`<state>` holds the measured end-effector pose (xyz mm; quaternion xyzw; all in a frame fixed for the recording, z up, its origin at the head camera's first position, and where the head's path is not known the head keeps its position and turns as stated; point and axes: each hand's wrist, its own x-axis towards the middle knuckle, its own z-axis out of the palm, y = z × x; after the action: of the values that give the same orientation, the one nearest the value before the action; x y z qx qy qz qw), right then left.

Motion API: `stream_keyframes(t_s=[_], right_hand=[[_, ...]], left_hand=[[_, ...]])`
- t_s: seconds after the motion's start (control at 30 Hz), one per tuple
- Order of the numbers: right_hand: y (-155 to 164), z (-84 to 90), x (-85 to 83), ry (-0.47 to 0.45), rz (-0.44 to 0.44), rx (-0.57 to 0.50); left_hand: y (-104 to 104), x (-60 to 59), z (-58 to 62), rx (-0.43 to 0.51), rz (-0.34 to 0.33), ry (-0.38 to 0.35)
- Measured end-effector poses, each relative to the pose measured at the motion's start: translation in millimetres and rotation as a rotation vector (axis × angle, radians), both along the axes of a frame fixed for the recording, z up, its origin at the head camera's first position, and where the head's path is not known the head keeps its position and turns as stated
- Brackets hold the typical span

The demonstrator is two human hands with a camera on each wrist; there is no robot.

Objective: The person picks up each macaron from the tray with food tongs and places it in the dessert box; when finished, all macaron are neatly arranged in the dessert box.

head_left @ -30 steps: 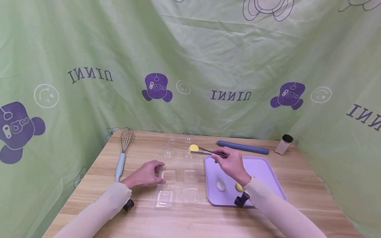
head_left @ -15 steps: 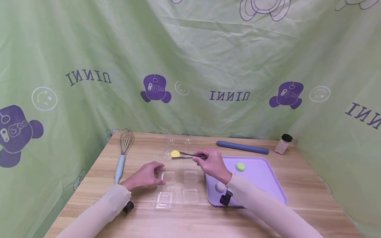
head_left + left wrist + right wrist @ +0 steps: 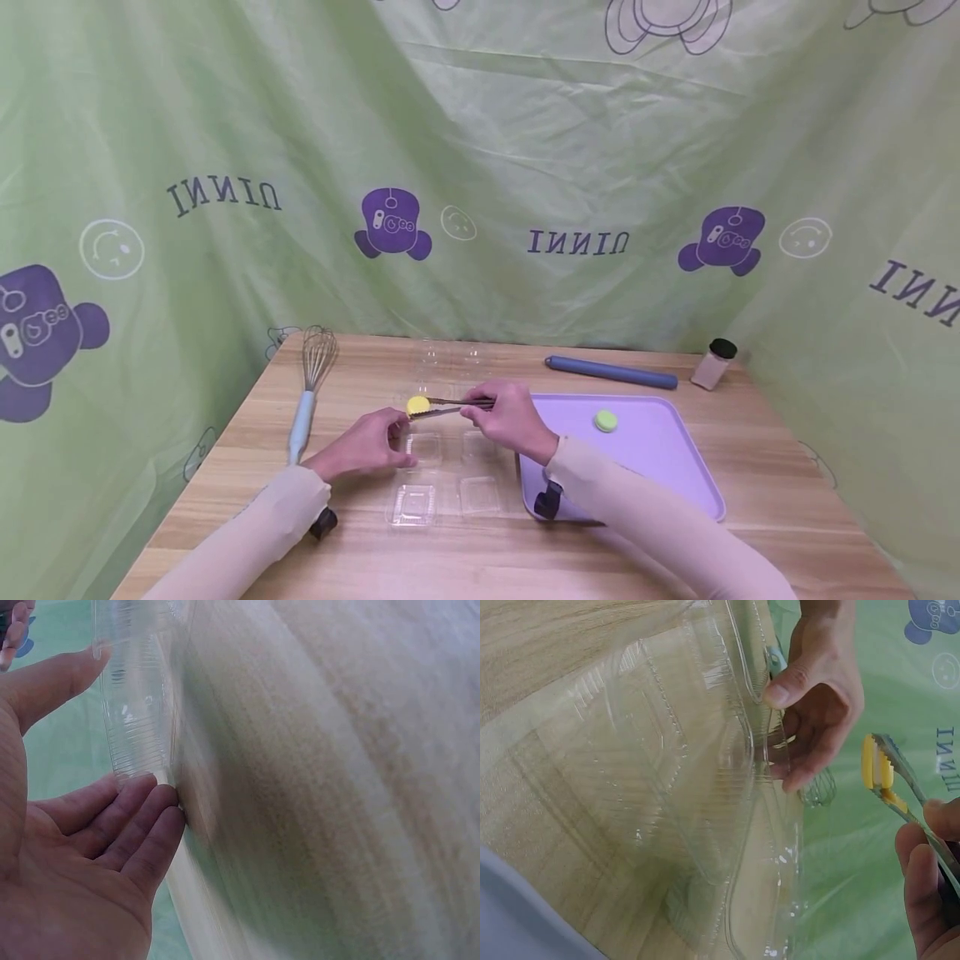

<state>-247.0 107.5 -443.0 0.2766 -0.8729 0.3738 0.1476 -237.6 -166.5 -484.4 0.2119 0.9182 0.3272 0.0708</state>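
My right hand (image 3: 513,421) grips slim tongs (image 3: 452,406) with serrated tips. Pinched in those tips is a yellow macaron (image 3: 417,406), held above the clear plastic container (image 3: 415,505); the right wrist view shows the macaron (image 3: 870,761) edge-on. At the container's left side, my left hand (image 3: 369,443) holds its edge. In the left wrist view, the thumb and fingertips touch the clear ribbed wall (image 3: 135,712). A green macaron (image 3: 606,421) lies on the purple tray (image 3: 652,467) to the right.
A whisk (image 3: 303,421) with a blue handle lies at the left. Behind the tray are a blue rolling pin (image 3: 611,372) and a black-lidded jar (image 3: 714,364). The container's lid half (image 3: 450,358) stands open toward the green curtain (image 3: 480,275).
My right hand has carried the tongs and yellow macaron leftward, then lower, toward my left hand. The green macaron has come into sight and the pale one is now hidden. My left hand stays put.
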Motion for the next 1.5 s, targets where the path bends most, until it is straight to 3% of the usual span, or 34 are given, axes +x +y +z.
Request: stream_keyframes(t_s=[0.43,0.67,0.93,1.5], right_hand=[[-9,-8.4,0.9,-0.060,0.034,0.102],[-11,-17.5,3.5,-0.082,0.048,0.192],[-12,-22.2,4.4,-0.123,0.061,0.231],[-12,-22.7,7.1,-0.057,0.100,0.301]], left_hand=[[0,-0.1,0.3,-0.003,0.004,0.010],[0,0.3,0.9,-0.025,0.011,0.052],[0,0.1,0.0,-0.015,0.017,0.039],[1,0.5,1.5,-0.013,0.020,0.022]])
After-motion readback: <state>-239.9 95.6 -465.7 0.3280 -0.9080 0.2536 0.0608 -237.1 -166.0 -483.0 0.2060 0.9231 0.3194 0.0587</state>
